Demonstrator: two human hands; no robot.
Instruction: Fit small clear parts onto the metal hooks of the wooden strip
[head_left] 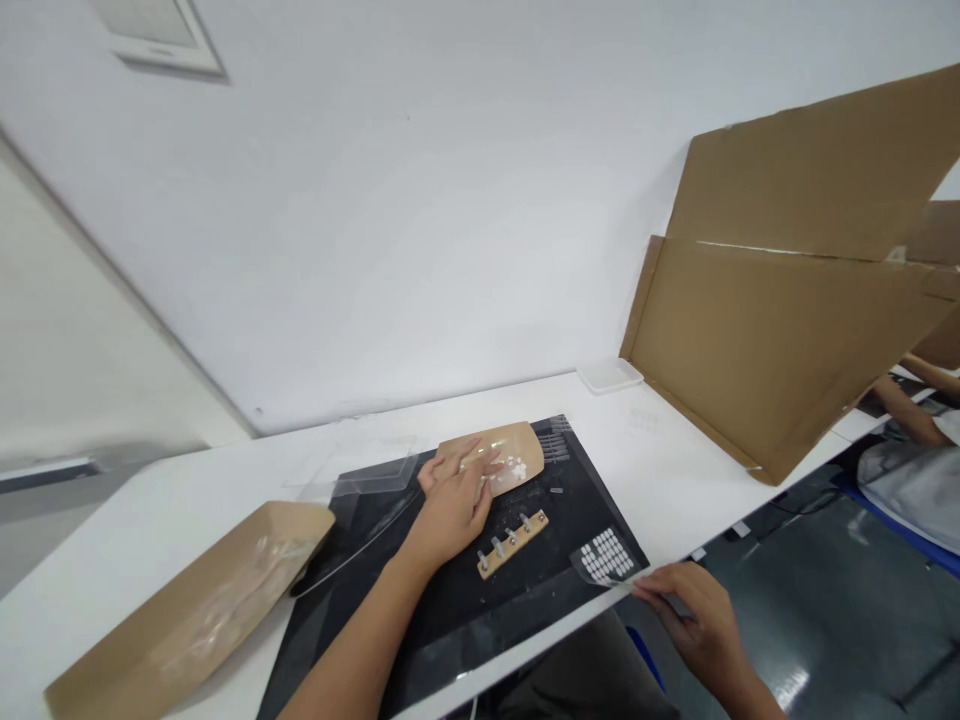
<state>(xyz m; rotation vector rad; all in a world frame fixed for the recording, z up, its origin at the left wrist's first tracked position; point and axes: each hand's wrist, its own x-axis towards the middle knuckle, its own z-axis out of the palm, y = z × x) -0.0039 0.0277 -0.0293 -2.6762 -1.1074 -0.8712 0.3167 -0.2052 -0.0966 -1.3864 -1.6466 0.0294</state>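
My left hand (450, 505) lies over a shallow brown tray (491, 437), its fingers stretched out and apart. Small white pieces (517, 467) and clear bits sit in that tray beside the fingertips. At the table's front edge, my right hand (694, 610) pinches the corner of a clear sheet dotted with rows of small white pads (606, 556). Between the hands, a narrow wooden strip (514, 543) holds several upright clear pieces. Everything here rests on a black mat (450, 620).
A larger brown tray (195, 600) with clear plastic pieces stands at left. Thin clear sticks (555, 447) lie at the mat's back corner. Behind are a clear lid (375, 475) and a white shallow box (609, 375). A cardboard panel (765, 340) rises at right; beyond it another person's arm (907, 410) shows.
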